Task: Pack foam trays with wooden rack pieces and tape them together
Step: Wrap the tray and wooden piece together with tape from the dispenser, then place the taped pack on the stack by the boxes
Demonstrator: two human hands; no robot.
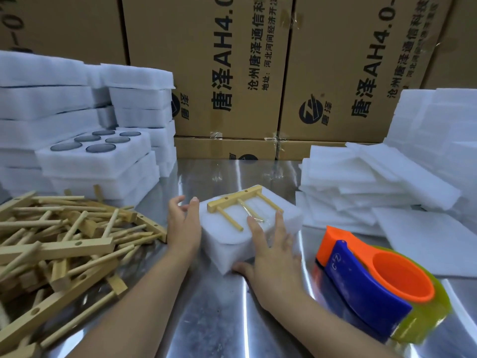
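Logged beyond both hands a wall of cardboard boxes (232,73), flanked by foam stacks (64,99) past the left hand (184,223) and foam sheets (374,177) past the right hand (271,254). Noted on the steel table (219,319) a heap of wooden rack pieces (64,241) just left of the left hand and a tape dispenser (361,280) just right of the right. Found the foam tray stack (227,244) between the hands, one wooden rack (232,200) on top under clear tape, with left palm relaxed against its left side and right fingers flat on top, thumb at near corner, neither clenched.
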